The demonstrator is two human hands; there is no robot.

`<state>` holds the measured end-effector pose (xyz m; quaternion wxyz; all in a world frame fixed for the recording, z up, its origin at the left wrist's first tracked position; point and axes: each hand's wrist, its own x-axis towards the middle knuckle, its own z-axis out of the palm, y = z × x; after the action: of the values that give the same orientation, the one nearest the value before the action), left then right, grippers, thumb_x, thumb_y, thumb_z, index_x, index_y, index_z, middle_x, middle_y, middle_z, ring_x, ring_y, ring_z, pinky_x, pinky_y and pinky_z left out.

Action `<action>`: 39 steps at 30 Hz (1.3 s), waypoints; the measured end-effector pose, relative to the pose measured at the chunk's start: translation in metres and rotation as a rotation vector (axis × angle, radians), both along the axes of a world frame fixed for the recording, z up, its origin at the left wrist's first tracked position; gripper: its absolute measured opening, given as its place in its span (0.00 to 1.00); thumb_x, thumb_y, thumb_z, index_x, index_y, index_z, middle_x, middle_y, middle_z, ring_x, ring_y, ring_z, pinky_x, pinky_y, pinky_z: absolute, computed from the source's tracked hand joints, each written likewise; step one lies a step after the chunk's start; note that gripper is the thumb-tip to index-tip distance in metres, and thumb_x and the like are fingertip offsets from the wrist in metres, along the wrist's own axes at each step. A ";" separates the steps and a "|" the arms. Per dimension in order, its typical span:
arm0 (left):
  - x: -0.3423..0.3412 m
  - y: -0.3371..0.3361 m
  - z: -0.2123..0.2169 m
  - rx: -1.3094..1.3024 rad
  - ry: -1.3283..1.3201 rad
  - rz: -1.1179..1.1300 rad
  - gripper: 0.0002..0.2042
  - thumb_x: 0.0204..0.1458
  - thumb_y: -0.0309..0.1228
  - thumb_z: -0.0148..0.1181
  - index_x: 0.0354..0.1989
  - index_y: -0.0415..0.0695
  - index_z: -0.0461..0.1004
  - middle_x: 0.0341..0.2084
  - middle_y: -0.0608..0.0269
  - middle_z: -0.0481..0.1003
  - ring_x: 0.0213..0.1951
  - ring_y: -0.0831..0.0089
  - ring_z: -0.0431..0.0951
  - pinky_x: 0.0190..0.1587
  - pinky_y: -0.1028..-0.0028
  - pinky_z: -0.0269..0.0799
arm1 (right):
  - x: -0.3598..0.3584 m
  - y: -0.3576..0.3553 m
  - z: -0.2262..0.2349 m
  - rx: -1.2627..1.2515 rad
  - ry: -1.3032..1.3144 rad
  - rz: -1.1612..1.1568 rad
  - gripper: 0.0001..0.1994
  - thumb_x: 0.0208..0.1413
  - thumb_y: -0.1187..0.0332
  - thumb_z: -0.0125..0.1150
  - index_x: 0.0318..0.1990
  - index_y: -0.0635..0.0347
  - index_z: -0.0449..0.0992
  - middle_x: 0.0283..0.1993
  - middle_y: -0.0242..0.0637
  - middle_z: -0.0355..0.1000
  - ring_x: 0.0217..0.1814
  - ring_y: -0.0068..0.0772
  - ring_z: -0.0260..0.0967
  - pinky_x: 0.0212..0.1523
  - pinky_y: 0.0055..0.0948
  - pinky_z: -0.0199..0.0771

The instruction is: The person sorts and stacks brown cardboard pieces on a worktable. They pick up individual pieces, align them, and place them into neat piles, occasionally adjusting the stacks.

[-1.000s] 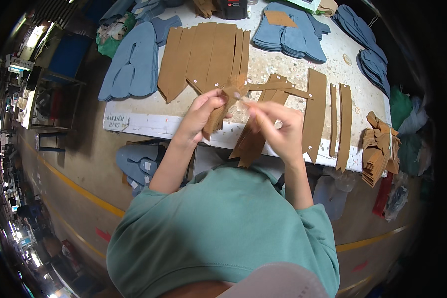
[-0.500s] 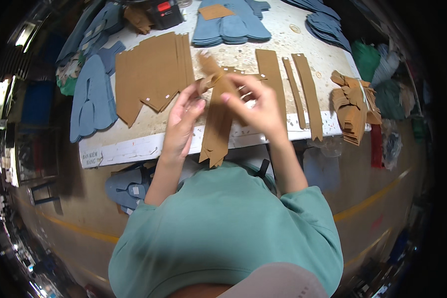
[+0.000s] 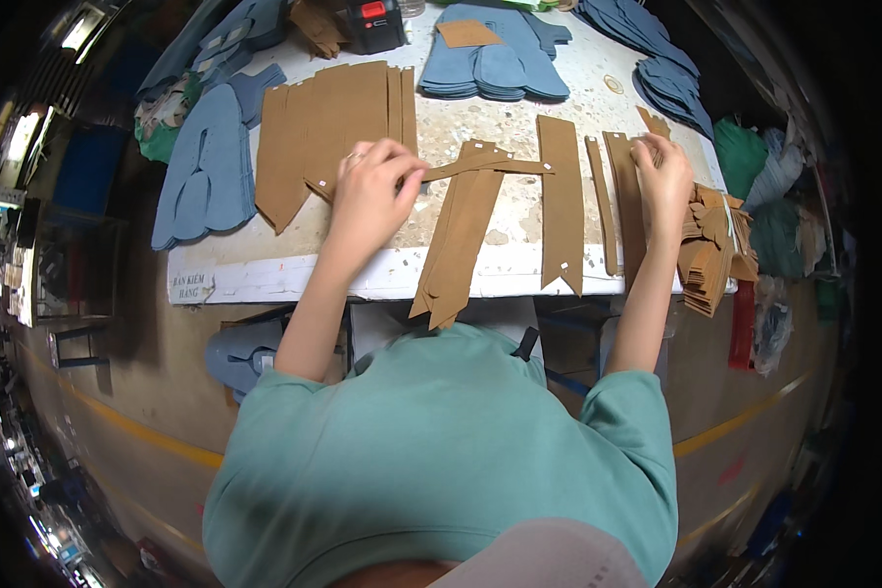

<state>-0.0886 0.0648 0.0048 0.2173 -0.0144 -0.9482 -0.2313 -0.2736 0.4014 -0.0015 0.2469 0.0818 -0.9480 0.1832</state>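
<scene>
My left hand (image 3: pixel 370 191) is closed, its thumb and forefinger at the left end of a narrow brown strip (image 3: pixel 480 165). That strip lies across the tops of several wider brown strips (image 3: pixel 465 230) with notched ends, which overhang the table's front edge. Farther right, my right hand (image 3: pixel 664 176) has bent fingers around a brown piece (image 3: pixel 654 122), whose end sticks out past the fingertips; the rest is hidden. Below this hand runs a long brown strip (image 3: pixel 625 196). A tied bundle of folded brown pieces (image 3: pixel 712 260) lies beside the right wrist.
Fanned brown panels (image 3: pixel 335 108) and blue-grey cut pieces (image 3: pixel 206 176) cover the white table's left side. More blue-grey stacks (image 3: pixel 495 64) lie at the back, near a black box (image 3: pixel 376 27). A wide strip (image 3: pixel 561 206) and a thin strip (image 3: pixel 601 206) lie right of centre.
My hands have parted from the banded brown piece they held together at the centre. The right hand has moved far right, the left slightly. The view has shifted, and the crossing strip shows more fully.
</scene>
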 end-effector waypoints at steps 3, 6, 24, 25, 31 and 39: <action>-0.025 0.002 -0.002 -0.085 -0.155 -0.051 0.07 0.51 0.33 0.62 0.35 0.48 0.82 0.36 0.65 0.76 0.47 0.64 0.71 0.52 0.63 0.63 | 0.020 -0.049 0.007 -0.109 -0.214 0.414 0.10 0.53 0.66 0.62 0.41 0.55 0.82 0.41 0.41 0.76 0.48 0.44 0.73 0.51 0.38 0.71; -0.042 0.009 -0.005 -0.303 -0.269 -0.103 0.09 0.50 0.35 0.63 0.37 0.48 0.81 0.37 0.62 0.76 0.48 0.63 0.71 0.52 0.62 0.63 | 0.036 -0.099 0.005 0.070 -0.260 0.658 0.09 0.51 0.68 0.65 0.40 0.57 0.81 0.39 0.40 0.74 0.46 0.41 0.70 0.50 0.35 0.70; -0.081 0.014 -0.001 -0.090 -0.245 -0.246 0.12 0.43 0.38 0.67 0.35 0.49 0.81 0.32 0.66 0.80 0.40 0.68 0.78 0.51 0.65 0.64 | 0.044 -0.099 0.004 0.023 0.132 0.634 0.09 0.41 0.72 0.70 0.33 0.53 0.85 0.38 0.27 0.74 0.48 0.32 0.68 0.46 0.31 0.74; -0.083 0.017 -0.004 -0.120 -0.298 -0.258 0.12 0.43 0.39 0.67 0.36 0.48 0.81 0.31 0.66 0.80 0.40 0.68 0.78 0.51 0.65 0.65 | 0.046 -0.095 0.003 0.061 0.052 0.600 0.12 0.41 0.72 0.70 0.37 0.53 0.84 0.40 0.28 0.74 0.48 0.34 0.68 0.49 0.33 0.73; -0.091 0.018 -0.018 -0.042 -0.413 -0.239 0.12 0.43 0.41 0.69 0.30 0.46 0.78 0.27 0.64 0.80 0.33 0.67 0.80 0.43 0.65 0.68 | 0.053 -0.088 -0.010 0.150 -0.187 0.684 0.15 0.41 0.74 0.69 0.41 0.57 0.82 0.41 0.36 0.73 0.49 0.40 0.67 0.53 0.38 0.68; -0.072 0.015 -0.006 0.279 -0.524 -0.279 0.11 0.46 0.34 0.70 0.35 0.42 0.78 0.22 0.70 0.76 0.25 0.83 0.74 0.30 0.79 0.71 | 0.039 -0.099 -0.008 0.137 -0.194 0.767 0.10 0.42 0.75 0.67 0.35 0.60 0.81 0.36 0.39 0.73 0.45 0.40 0.69 0.47 0.37 0.71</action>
<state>-0.1608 0.0800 -0.0012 -0.0681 -0.0542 -0.9199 -0.3825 -0.2341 0.3026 -0.0090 0.0639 0.4282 -0.8777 0.2055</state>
